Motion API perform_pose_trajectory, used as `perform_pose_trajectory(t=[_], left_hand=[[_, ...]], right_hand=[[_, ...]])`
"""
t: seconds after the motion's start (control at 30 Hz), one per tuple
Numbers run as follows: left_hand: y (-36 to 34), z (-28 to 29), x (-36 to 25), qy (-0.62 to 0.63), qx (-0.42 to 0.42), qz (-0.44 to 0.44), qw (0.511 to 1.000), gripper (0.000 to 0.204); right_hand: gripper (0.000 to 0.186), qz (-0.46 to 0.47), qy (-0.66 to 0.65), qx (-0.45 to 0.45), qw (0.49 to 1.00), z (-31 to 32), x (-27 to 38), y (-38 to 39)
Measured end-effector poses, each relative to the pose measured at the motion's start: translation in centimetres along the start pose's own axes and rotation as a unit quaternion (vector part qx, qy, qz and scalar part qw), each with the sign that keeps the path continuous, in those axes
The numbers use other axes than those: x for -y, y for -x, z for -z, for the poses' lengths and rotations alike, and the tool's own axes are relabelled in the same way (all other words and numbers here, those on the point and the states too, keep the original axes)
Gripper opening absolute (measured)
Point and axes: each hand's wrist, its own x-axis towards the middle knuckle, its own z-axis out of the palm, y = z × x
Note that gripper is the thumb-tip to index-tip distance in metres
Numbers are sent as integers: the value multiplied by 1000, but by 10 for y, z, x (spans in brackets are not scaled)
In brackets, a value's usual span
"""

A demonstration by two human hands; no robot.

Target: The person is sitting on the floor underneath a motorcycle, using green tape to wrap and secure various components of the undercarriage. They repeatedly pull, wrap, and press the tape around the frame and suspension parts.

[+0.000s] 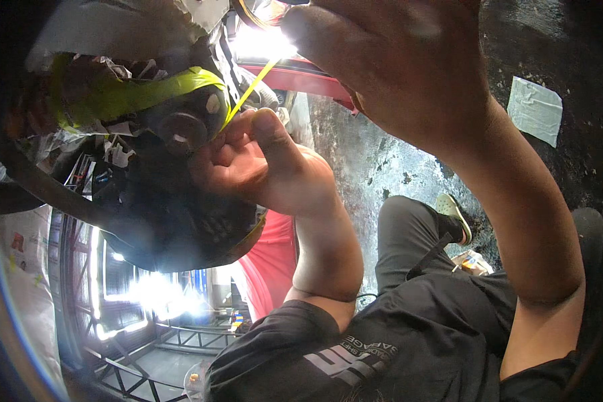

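Yellow-green tape (161,92) is wrapped over a dark, rounded part (181,130) at the upper left. From its edge a narrow taut strip of the same tape (253,88) runs up and to the right. My left hand (268,161) is closed at the lower end of this strip, with curled fingers against the part and the thumb raised. Higher up and to the right, my right hand (402,67) is bent around a tape roll (246,12), of which only a brownish curved edge shows. The top edge of the picture cuts off some of its fingers.
Grey wrapping (120,30) covers the area above the part. A large dark curved body (181,228) hangs below it. Red panels and a bright lamp (264,43) lie behind. A pale sheet (534,110) rests on the worn floor (409,167) at right.
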Motion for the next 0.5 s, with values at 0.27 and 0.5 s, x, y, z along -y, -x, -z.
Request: perform_pose_trajectory(t=[0.27,0.5], left_hand=[[-14,17,-14,-285,39,-217,933,83],[-61,28,-19,-479,124,-383,780,73]], right_hand=[[15,-40,-37,-12,998,-20,6,-13],[15,-60,-47,-18,997,-26,13,-25]])
